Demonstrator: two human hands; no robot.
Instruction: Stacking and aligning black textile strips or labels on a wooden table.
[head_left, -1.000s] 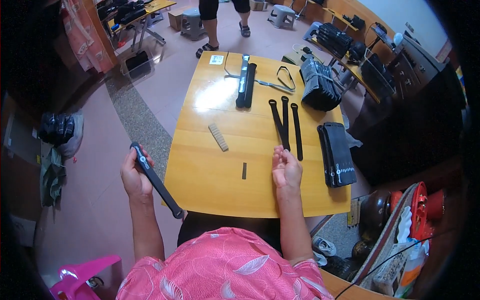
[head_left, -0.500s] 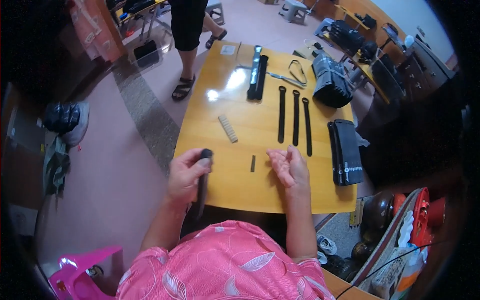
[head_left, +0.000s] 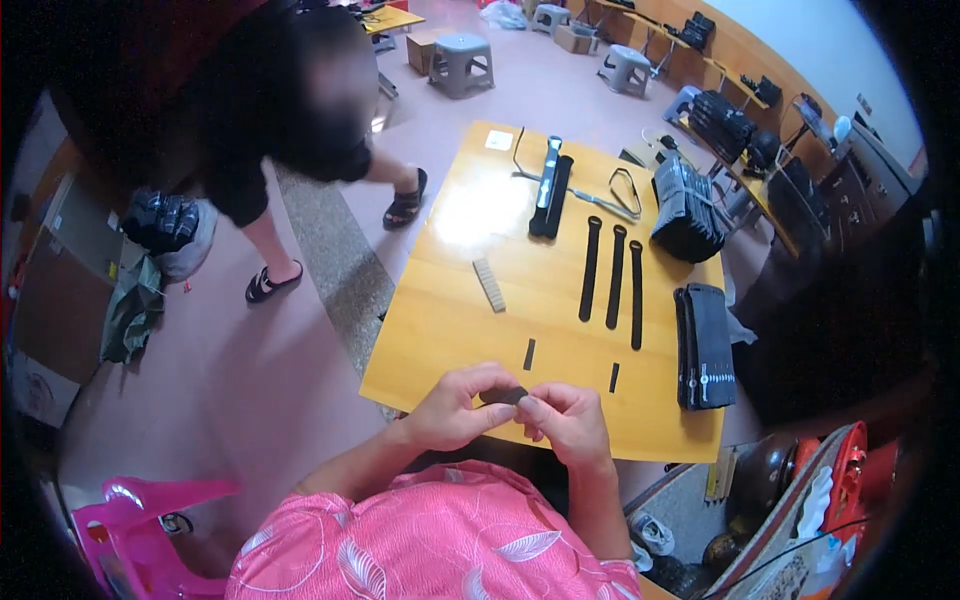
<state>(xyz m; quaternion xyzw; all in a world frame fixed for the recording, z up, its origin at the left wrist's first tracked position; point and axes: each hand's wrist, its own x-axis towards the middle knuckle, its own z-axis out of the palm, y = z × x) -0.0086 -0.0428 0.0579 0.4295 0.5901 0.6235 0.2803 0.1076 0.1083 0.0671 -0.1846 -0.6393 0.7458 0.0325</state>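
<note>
Close to the near edge of the yellow table (head_left: pixel 440 335), my left hand (head_left: pixel 455 408) and my right hand (head_left: pixel 572 422) meet, fingers closed on a black strap (head_left: pixel 505 396). Only a short part of the strap shows between the fingertips; the rest is hidden. Just beyond my hands lie a small dark strip (head_left: pixel 529 354) and, farther right, another short dark strip (head_left: pixel 614 377). Three long black straps with looped ends, among them a left one (head_left: pixel 590 270), lie side by side farther back. A beige segmented strip (head_left: pixel 489 285) rests left of them.
On the right stand a stack of folded black sleeves (head_left: pixel 707 345) and a tied dark bundle (head_left: pixel 686 212). Long black pieces (head_left: pixel 550 195) and a grey cord (head_left: pixel 622 195) lie at the back. Another person (head_left: pixel 250 130) is on the left, near a pink plastic stool (head_left: pixel 150 530).
My open right hand has joined my left hand, and both now grip the strap. A second short dark strip now lies on the table. The other person has moved left and nearer; the view has shifted.
</note>
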